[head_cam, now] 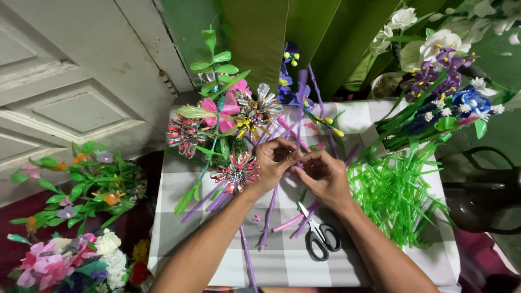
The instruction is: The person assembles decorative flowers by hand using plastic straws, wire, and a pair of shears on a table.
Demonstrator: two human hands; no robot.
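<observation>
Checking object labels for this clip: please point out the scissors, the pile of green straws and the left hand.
scissors (320,236): head view, on the black handles.
pile of green straws (393,190): head view, middle of the heap.
left hand (275,160): head view, back of the hand.

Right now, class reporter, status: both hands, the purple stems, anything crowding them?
Left hand and right hand together, pinching a purple stem. Scissors beside right wrist. Green strips heaped right; paper flowers close left.

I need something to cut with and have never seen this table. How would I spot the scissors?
Find the small table under the grey and white checked cloth. On its near part, just below the right hand, lie the scissors. They are the only metal thing there, with black loop handles, beside purple stems and a green straw pile.
</observation>
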